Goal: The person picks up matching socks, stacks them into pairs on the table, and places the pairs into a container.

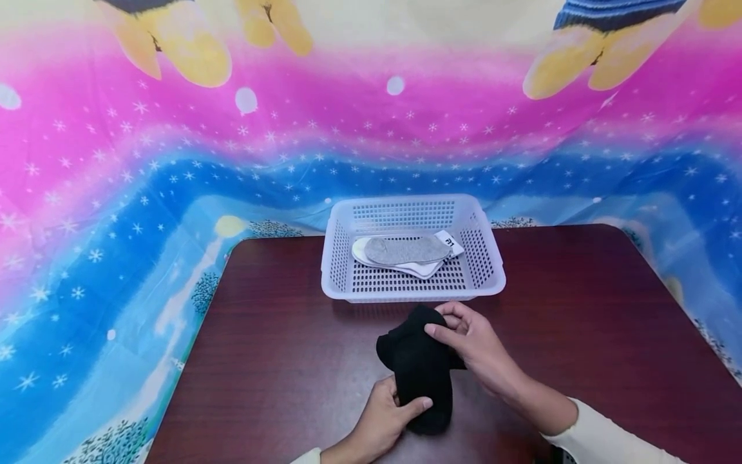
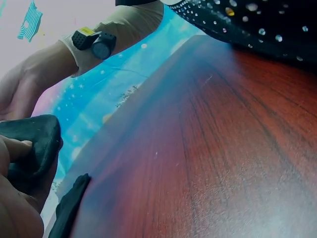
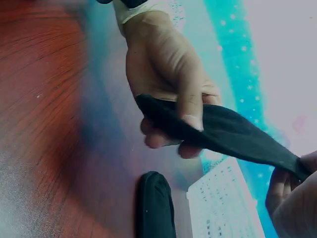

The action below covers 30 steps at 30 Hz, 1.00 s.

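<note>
Both hands hold a black sock (image 1: 424,380) stretched out flat in front of the basket. Its lower, rounded end is pinched by my left hand (image 1: 379,415), thumb on top and fingers beneath. At the far end my right hand (image 1: 478,351) grips the sock's edge between thumb and fingers. In the right wrist view the sock spans the space between the two hands, above the table. A second black sock (image 3: 156,208) lies on the table under it, mostly covered in the head view.
Behind the hands stands a white perforated basket (image 1: 498,283). Inside it lie a grey sock (image 1: 400,250) and white socks (image 1: 420,269) with a printed paper label (image 1: 449,242). The dark red wooden table (image 1: 278,361) meets a colourful patterned cloth (image 1: 324,135) at the back and sides.
</note>
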Available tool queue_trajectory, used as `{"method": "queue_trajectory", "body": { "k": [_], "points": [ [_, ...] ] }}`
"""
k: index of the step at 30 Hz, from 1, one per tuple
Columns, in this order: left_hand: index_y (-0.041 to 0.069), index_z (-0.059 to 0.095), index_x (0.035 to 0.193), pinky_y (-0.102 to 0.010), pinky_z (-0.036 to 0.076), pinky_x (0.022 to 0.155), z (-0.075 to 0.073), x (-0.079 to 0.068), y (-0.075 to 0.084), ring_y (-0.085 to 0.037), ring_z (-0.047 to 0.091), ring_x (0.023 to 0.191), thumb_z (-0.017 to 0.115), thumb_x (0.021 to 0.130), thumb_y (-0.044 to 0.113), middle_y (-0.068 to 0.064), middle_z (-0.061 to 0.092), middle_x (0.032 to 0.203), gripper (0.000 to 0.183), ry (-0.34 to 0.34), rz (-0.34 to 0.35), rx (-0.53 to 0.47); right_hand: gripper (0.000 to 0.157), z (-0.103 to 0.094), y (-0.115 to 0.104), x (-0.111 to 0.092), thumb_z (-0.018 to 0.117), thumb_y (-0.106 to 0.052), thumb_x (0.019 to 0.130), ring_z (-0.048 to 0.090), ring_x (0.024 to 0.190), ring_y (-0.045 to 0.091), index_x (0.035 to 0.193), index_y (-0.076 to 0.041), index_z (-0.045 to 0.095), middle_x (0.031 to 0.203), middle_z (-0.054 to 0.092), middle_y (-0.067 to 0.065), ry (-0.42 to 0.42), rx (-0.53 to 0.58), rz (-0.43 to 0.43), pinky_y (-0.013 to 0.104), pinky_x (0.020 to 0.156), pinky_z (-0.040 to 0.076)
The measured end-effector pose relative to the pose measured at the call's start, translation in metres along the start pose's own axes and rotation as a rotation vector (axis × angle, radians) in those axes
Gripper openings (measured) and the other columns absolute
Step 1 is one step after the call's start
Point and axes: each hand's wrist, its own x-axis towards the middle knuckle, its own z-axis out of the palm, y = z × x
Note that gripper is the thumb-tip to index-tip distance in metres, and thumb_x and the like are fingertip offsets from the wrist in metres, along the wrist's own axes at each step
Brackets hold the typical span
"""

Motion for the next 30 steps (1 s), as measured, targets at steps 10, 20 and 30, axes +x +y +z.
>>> {"method": "queue_trajectory", "body": {
  "k": [10,20,30],
  "points": [
    [0.008,0.062,0.122,-0.021,0.050,0.090,-0.021,-0.001,-0.002,-0.012,0.063,0.109,0.068,0.088,0.015,-0.007,0.067,0.119,0.035,0.027,-0.044,0.107,0.043,-0.032,-0.006,-0.005,0.059,-0.013,0.092,0.067,0.092,0.015,0.129,0.004,0.045,0.110,0.067,0.005,-0.197,0.126,0.133,0.030,0.078,0.053],
    [-0.003,0.066,0.101,-0.021,0.054,0.077,-0.034,0.000,0.000,-0.008,0.066,0.088,0.073,0.084,0.015,-0.016,0.070,0.101,0.026,0.199,-0.068,0.080,0.012,-0.064,0.008,-0.022,0.057,-0.007,0.091,0.059,0.086,0.014,0.100,0.000,0.051,0.090,0.055,0.000,-0.201,0.105,0.145,0.028,0.077,0.052],
    [-0.003,0.067,0.108,-0.017,0.054,0.071,-0.040,-0.005,-0.006,-0.005,0.066,0.085,0.074,0.080,0.003,-0.016,0.070,0.102,0.029,0.246,-0.158,0.122,0.030,-0.087,0.060,-0.045,0.066,-0.008,0.088,0.055,0.071,0.006,0.105,0.008,0.048,0.091,0.055,0.006,-0.156,-0.263,0.106,0.025,0.064,0.050]
  ]
}}
